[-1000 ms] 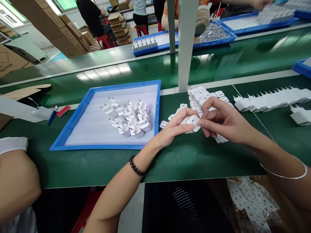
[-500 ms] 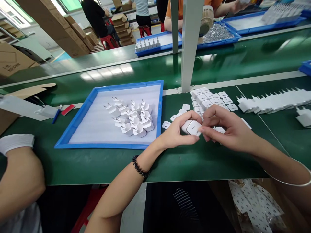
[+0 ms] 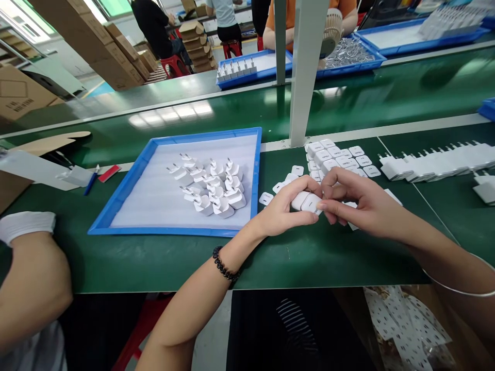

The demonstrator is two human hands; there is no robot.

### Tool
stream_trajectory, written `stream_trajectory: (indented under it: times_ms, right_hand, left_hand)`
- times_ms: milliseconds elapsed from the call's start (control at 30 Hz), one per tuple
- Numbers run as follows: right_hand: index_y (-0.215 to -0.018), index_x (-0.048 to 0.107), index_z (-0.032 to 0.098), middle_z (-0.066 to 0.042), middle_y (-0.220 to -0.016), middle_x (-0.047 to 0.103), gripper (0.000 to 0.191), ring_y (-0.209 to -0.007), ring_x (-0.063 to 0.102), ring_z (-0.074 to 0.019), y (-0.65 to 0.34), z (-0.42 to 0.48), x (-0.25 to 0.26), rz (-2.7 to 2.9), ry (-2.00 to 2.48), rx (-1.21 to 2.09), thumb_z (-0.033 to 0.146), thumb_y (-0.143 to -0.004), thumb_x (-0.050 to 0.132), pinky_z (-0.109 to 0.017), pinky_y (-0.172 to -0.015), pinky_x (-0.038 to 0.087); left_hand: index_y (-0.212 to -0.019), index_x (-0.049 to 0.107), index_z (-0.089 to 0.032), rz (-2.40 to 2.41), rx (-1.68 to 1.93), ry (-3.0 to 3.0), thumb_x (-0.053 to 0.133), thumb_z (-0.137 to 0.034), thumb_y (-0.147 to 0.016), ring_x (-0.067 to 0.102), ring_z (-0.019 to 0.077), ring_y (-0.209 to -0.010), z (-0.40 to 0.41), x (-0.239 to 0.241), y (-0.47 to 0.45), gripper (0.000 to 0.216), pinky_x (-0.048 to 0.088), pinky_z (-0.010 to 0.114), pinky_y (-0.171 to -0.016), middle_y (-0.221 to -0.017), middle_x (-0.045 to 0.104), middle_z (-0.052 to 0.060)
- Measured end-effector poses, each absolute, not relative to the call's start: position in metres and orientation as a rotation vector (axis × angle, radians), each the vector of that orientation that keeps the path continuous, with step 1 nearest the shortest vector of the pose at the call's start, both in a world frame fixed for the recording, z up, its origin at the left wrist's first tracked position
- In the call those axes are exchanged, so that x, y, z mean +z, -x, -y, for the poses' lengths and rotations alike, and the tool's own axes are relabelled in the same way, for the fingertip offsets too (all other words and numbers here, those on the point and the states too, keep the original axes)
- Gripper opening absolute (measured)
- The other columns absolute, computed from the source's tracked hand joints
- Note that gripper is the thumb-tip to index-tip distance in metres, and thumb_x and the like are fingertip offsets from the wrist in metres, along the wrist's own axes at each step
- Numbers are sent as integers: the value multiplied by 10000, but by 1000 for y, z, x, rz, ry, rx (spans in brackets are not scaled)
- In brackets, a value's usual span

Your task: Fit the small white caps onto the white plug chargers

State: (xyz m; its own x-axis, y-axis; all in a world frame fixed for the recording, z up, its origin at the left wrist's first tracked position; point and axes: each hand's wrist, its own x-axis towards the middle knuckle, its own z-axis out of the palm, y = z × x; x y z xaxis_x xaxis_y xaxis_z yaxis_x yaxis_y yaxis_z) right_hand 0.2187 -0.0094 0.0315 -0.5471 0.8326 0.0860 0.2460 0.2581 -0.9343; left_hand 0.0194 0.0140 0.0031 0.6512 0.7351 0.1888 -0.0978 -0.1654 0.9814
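White and rounded at the corners, the charger [image 3: 308,202] is up between our two hands, over the tabletop [image 3: 154,268] and to the right of the tray [image 3: 174,232]. Our left hand [image 3: 284,208] has hold of it: the fingers curve over its far side and the thumb lies along its near side, so the body sits within that half-curled grip. Its slotted end points right, towards our right hand [image 3: 361,203]. There we have the thumb tip at the charger's right edge, with the bent forefinger close above and the other fingers folded in. We cannot tell whether that thumb and finger pinch anything.

Just beyond our hands, small white pieces [image 3: 330,157] are stacked and set close together, and a few loose pieces [image 3: 266,198] lie between them and the tray. Inside the tray, well to the left of our grip, a cluster of chargers [image 3: 212,188] stands with pins up. Further right we see a long row of chargers [image 3: 441,161] leaning one on the next, with pins along its far side. Past the tray's left side lie a blue pen [image 3: 91,184] and a red strip [image 3: 109,173].
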Motion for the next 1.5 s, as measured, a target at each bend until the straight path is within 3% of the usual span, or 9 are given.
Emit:
stream_trajectory:
  times_ms: [200,700,1500]
  right_hand:
    - [-859,424,234,57,-569,584,215,-458,488,-89,-218,6,34,1887,1026,1456,321,-947,600,-221,-443,392]
    - [-837,438,228,41,-563,615,334,-448,517,-94,-217,4,37,1728,1037,1584,434,-877,698,-219,-433,391]
    - [-829,456,220,49,-548,588,279,-443,508,-84,-219,3,37,1705,1018,1588,334,-875,707,-196,-417,379]
  left_hand:
    - [-884,574,-175,-517,829,-1597,736,-237,-680,489,157,-801,-16,1,-21,267,394,296,-756,-877,542,11]
    - [-909,561,-180,-557,882,-1557,760,-286,-695,484,148,-791,-13,-4,-24,311,385,290,-731,-943,546,21]
    - [-929,550,-180,-497,903,-1581,777,-340,-725,497,157,-817,-14,-6,-24,345,390,287,-724,-944,548,30]
